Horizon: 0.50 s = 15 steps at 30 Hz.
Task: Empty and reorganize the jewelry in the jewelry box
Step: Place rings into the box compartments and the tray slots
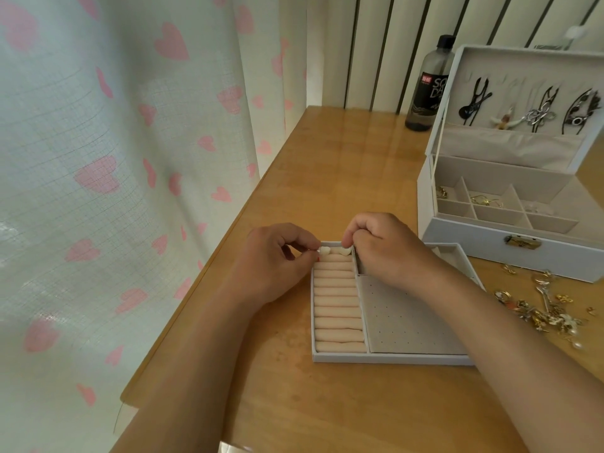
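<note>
Working at the far end of the lift-out tray, set flat on the table right in front, presumably for easy two-handed reach. Pinching a small white piece with the left hand, thumb and forefinger curled in tight. Pinching a matching white piece with the right hand, same sort of grip.

Holding both side by side over the top slot of the ring rolls, probably to seat them as a pair and keep the set together. Can't tell if studs or rings, way too small.

Nothing on the dotted earring pad yet. Jewelry box open off to the right, lid up with hairpins hanging inside, only a few gold bits in the dividers. Heap of loose jewelry on the table just right of the tray, near enough to grab from. Looks like early days on the refill, judging by that heap.
</note>
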### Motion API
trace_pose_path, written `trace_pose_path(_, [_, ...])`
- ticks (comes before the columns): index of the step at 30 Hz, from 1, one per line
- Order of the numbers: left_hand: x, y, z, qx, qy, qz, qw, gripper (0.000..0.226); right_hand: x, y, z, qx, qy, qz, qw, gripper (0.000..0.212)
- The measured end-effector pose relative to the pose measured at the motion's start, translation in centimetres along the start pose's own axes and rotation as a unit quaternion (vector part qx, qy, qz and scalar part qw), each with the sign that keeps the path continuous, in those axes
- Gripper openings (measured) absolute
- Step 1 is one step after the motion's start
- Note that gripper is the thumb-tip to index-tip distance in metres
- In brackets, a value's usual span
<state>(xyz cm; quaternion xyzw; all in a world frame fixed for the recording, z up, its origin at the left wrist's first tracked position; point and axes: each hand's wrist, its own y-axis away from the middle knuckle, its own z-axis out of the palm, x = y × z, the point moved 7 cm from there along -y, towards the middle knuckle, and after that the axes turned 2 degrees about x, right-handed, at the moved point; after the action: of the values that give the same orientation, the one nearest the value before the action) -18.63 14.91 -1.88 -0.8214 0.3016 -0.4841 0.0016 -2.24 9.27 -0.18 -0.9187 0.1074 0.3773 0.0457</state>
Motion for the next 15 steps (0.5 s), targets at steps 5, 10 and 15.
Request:
trace_pose_path(5, [-0.2, -0.1, -0.1, 0.003, -0.002, -0.002, 1.0, 0.012, -0.4, -0.4, 0.8, 0.004, 0.039, -0.063, 0.997, 0.009])
trace_pose_path(10, [-0.4, 0.0, -0.2, 0.006, -0.01, -0.019, 1.0, 0.008, -1.6, -0.5, 1.4, -0.016, 0.066, -0.115, 0.991, 0.013])
trace_pose_path(15, [-0.6, 0.0, -0.2, 0.004, -0.015, -0.022, 1.0, 0.01, -2.0, -0.6, 1.7, 0.0, 0.092, -0.148, 0.985, 0.013])
